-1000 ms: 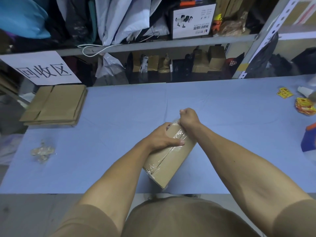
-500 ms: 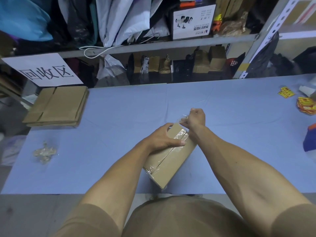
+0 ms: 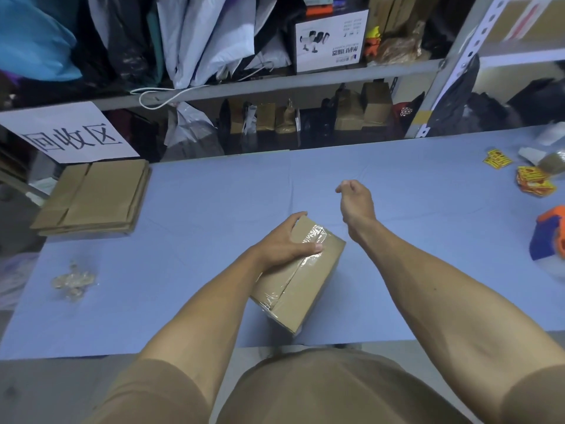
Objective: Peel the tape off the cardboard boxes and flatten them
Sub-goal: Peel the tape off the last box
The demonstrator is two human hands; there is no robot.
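While the brown cardboard box (image 3: 301, 275) lies tilted near the front edge, the scene reads from left to right as follows.

Surface: a long table under a pale blue cloth (image 3: 214, 209), its front edge running along the bottom of the view.
Room: grey metal shelving (image 3: 275, 82) stands behind the table, packed with plastic bags, dark bundles and small brown parcels.
Far-left sign: a white paper sheet (image 3: 70, 137) printed with three large black Chinese characters, 回收区.
Flattened stack: a pile of flat brown cardboard sheets (image 3: 94, 198) lies at the table's back left corner, just below the sign.
Tape wad: a crumpled clump of clear tape (image 3: 73, 281) rests on the cloth, well apart from the box.
Left hand (image 3: 286, 243): it presses flat on the box top, fingers spread over the far corner and thumb along the clear tape.
Box: closed, clear shiny tape running along its top seam and down its near end.
Right hand (image 3: 356, 203): raised above the cloth beyond the box, fingers curled; whether they pinch a strip of tape cannot be told.
Shelf carton: a white printed product carton (image 3: 331, 41), its lettering upside down and too small to read.
Stickers: yellow and red printed labels (image 3: 533, 179) lie at the right, writing unreadable.
Right edge: a blue and orange tape dispenser (image 3: 550, 237), partly cut off.
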